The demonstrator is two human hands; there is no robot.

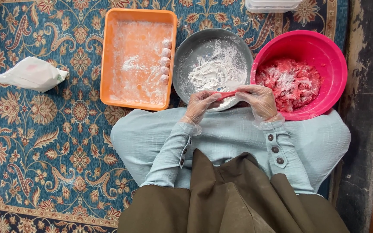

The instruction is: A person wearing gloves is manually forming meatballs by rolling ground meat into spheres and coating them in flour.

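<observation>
Pink meat strip (227, 93) pinched at centre frame between gloved left hand (201, 105) and right hand (259, 98), stretched over grey flour bowl (182, 56); strip's ends hidden under fingers.

I see 2 packages. To my far left on the carpet lies a white plastic bag (30, 73), soft and lumpy, its knotted end pointing right. At the far edge, right of centre, sits a clear plastic lidded container (273, 5), cut off by the frame.
</observation>
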